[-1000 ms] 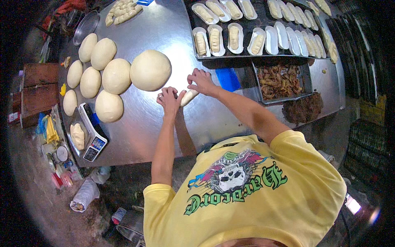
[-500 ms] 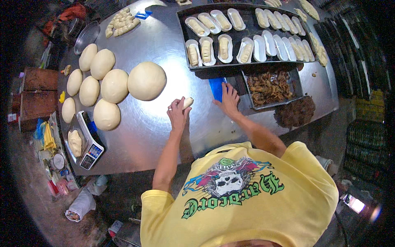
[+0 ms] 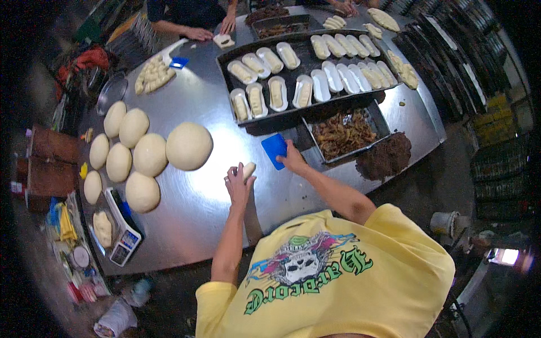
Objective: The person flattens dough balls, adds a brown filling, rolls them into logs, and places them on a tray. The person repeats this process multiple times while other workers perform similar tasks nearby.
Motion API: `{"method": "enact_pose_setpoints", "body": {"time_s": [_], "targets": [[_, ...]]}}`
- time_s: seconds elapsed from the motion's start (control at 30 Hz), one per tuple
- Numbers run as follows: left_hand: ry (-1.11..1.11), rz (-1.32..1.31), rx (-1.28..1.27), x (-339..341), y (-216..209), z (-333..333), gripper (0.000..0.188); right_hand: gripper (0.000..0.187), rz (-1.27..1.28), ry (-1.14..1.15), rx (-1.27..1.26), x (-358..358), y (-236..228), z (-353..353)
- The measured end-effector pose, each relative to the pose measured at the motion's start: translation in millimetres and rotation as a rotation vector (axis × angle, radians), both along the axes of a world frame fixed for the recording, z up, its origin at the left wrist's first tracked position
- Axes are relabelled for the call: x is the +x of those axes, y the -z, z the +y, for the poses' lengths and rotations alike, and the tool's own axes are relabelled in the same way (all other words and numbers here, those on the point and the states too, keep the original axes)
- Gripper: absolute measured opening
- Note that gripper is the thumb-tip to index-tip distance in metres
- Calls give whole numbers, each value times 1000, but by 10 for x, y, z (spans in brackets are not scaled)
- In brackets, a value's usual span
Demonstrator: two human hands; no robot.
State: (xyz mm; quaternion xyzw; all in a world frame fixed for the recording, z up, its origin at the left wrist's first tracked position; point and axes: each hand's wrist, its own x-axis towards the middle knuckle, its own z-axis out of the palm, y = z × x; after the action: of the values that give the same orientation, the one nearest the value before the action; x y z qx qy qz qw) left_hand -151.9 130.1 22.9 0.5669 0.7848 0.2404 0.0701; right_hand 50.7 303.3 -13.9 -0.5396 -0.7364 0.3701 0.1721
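My left hand (image 3: 239, 186) is closed around a small roll of pale dough (image 3: 249, 169), whose end sticks out past the fingers just above the steel table (image 3: 186, 236). To its right, my right hand (image 3: 293, 159) grips a flat blue dough scraper (image 3: 274, 149) by its near edge, the thumb lying over it. Beyond the scraper is a large black tray (image 3: 293, 75) of dough pieces in white paper cups, several of the cups unfilled. Left of my left hand sits a big dough ball (image 3: 189, 146).
Several more dough balls (image 3: 150, 155) and a scale (image 3: 124, 239) bearing a dough lump stand left. A metal pan of brown filling (image 3: 344, 134) and a dark crumbly heap (image 3: 385, 156) lie right. Across the table, a co-worker's hands (image 3: 211, 31) are near flattened dough. Small dough pieces (image 3: 153, 74) lie far left.
My right hand has gone from resting on the scraper to gripping it by its edge. The view has tilted up, bringing co-workers' hands into sight. My left hand still holds the dough roll.
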Motion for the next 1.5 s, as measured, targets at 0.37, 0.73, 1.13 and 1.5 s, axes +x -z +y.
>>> {"method": "enact_pose_setpoints", "body": {"time_s": [0.37,0.73,1.13,1.5], "targets": [[-87,-123,167,-128,84,-457,57,72,107,-429,21,-663,-1249,-777],[-324,-652,169,-10,11,-566,96,77,49,-674,90,-787,-1133,-846],[-352,-980,329,-72,179,-633,99,92,84,-665,125,-863,-1164,-1184],[-274,-875,473,-66,429,-621,64,84,175,-644,30,-931,-991,-1218]]}}
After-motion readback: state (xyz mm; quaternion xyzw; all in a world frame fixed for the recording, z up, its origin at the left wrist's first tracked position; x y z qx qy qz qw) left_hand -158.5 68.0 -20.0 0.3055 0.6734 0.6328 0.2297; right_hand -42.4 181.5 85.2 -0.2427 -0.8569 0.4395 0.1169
